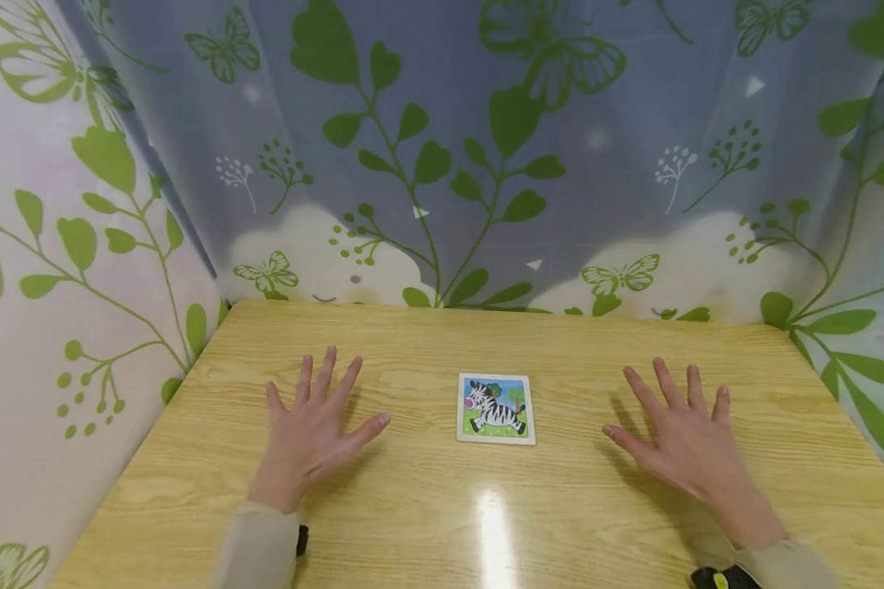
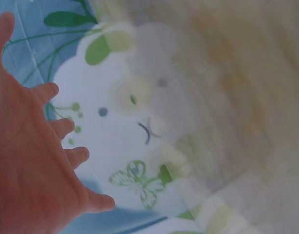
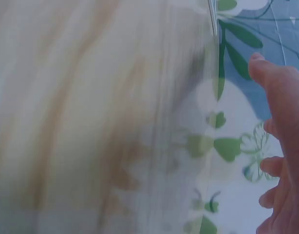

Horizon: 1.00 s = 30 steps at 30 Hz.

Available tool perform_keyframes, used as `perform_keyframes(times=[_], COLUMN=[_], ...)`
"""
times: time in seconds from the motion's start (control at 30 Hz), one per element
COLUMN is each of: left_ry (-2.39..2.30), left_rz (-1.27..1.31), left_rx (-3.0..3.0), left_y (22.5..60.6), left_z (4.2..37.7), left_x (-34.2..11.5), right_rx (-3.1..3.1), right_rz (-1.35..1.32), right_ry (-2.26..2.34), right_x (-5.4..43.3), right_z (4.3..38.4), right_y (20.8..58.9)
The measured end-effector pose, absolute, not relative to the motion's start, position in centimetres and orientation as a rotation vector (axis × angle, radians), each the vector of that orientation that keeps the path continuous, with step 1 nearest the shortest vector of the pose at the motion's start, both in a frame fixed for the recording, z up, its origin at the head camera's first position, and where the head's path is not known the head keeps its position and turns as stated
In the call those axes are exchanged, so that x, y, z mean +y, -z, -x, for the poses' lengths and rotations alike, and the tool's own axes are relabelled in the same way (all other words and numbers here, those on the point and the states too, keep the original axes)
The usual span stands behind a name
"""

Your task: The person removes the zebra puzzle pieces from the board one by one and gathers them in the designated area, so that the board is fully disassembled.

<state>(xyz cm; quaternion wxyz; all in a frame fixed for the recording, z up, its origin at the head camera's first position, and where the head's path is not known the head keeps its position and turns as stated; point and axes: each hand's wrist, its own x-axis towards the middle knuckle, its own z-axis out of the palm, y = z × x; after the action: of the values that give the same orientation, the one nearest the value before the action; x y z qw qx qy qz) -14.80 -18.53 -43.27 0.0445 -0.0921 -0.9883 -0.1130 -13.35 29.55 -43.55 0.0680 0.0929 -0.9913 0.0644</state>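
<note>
A small square zebra puzzle (image 1: 496,409) with a pale frame lies flat on the wooden table, between the two hands in the head view. To its left is my left hand (image 1: 315,433), fingers spread and straight, holding nothing. My right hand (image 1: 688,446) is spread the same way on the other side, with a shadow beside it on the wood. Both hands are apart from the puzzle. In the left wrist view the left palm (image 2: 32,161) shows with its fingers extended. Part of the right hand (image 3: 288,122) appears at the edge of the right wrist view.
The light wooden table (image 1: 398,507) carries a bright reflection near its front. A blue-grey curtain (image 1: 442,147) with green leaves and butterflies hangs behind its back edge. Similar patterned cloth (image 1: 66,270) stands along the left side, and more is on the right.
</note>
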Motion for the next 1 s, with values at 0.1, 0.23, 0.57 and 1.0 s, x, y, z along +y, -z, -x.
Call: perform_keyframes(times=[0.1,0.23,0.57,1.0], left_ry=[0.415,0.527,0.617,0.49], left_rz=[0.344,0.459,0.738,1.033], left_rx=[-2.996,-2.974,-3.007,-3.07], left_y=[43.0,42.7,42.8,43.8], left_z=[15.2,15.8,18.0,20.0], left_x=[-17.2,-15.4,-10.8,-5.8], right_rx=[-2.996,-2.979,-2.874,-2.827], right_rz=[-0.36,-0.47,-0.692,-0.708], right_ry=[-0.283,-0.405,-0.633,-0.684], right_x=[28.2,26.2,21.7,19.2], right_z=[14.2,15.3,17.8,20.6], right_y=[43.6,44.1,45.2,45.8])
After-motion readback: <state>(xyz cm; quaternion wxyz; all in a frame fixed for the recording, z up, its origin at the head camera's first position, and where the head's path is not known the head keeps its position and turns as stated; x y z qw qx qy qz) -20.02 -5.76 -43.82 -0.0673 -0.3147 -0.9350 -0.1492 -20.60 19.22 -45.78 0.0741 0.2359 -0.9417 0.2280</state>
